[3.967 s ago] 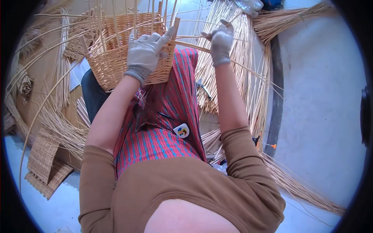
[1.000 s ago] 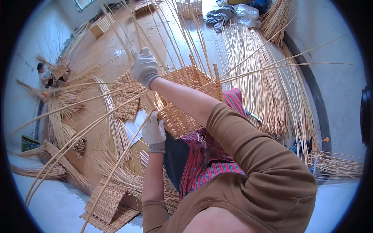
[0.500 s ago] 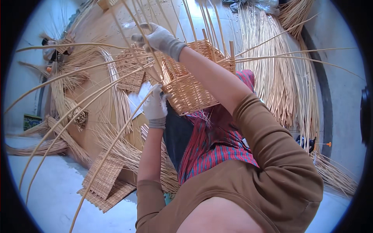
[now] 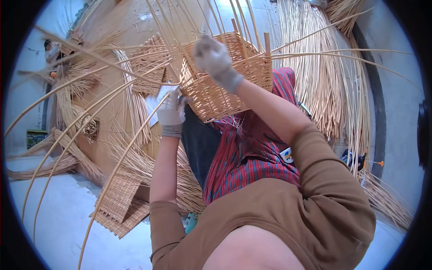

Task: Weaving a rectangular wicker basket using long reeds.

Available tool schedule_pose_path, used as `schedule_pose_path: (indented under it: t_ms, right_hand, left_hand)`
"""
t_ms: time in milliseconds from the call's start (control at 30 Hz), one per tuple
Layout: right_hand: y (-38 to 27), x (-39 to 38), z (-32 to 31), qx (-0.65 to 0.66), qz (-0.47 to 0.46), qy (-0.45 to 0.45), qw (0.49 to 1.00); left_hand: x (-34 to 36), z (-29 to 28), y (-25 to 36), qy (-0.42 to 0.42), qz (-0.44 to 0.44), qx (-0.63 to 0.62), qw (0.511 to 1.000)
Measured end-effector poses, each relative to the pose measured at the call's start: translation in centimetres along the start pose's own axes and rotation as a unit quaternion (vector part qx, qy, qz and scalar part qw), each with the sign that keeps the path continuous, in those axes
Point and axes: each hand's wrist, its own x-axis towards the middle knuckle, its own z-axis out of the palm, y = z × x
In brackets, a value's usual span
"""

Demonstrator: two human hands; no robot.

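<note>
Reads to me as weaving: basket [image 4: 229, 92] over apron [image 4: 252, 173], left hand [image 4: 170, 108] gripping its left corner, right hand [image 4: 212, 57] at near rim (blurred, can't tell grip). Next move wants that corner steady.

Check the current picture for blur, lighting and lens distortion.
Head view: the right hand is smeared, likely by motion, while the woven basket stays fairly legible; light looks soft, with the pale floor at lower left nearly washed out; the dark strip at right bows with the fisheye, and the corners fall to black.
</note>
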Motion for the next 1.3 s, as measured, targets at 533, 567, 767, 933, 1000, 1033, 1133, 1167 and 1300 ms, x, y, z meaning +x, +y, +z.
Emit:
schedule_pose_path:
  t_ms: [533, 567, 767, 933, 1000, 1033, 1133, 1167, 1300]
  right_hand:
    - [-2.0, -5.4, -6.3, -0.012, 0.097, 0.069, 0.993]
    - [-2.6, -5.0, -7.5, 0.005, 0.16, 0.142, 0.977]
    - [-1.8, -3.6, -14.3, -0.062, 0.126, 0.118, 0.983]
    - [-3.5, -2.0, -10.8, -0.204, 0.126, 0.155, 0.958]
    - [-5.5, 1.2, -6.5, -0.35, 0.091, 0.065, 0.93]
    - [-6.2, 3.0, -3.9, -0.394, 0.003, -0.029, 0.919]
    - [-6.9, 7.2, 1.8, -0.474, -0.143, -0.143, 0.857]
    - [-6.7, 7.7, 2.1, -0.493, -0.113, -0.094, 0.858]
    - [-4.6, 2.0, -5.9, -0.272, -0.129, 0.032, 0.953]
  left_hand:
    - [6.7, 2.5, 5.6, -0.172, -0.201, 0.038, 0.964]
    - [6.8, 2.8, 5.0, -0.183, -0.256, -0.033, 0.949]
    - [6.3, 3.3, 4.1, -0.203, -0.31, -0.25, 0.894]
    - [7.1, 3.9, 4.7, -0.219, -0.344, -0.388, 0.827]
    - [6.6, 4.4, 5.2, -0.168, -0.333, -0.381, 0.846]
    - [6.2, 4.6, 5.4, -0.146, -0.339, -0.377, 0.85]
    - [5.5, 4.9, 5.8, -0.077, -0.339, -0.344, 0.872]
    - [5.4, 4.9, 5.8, -0.069, -0.327, -0.357, 0.872]
    - [6.2, 4.5, 5.6, -0.096, -0.355, -0.351, 0.861]
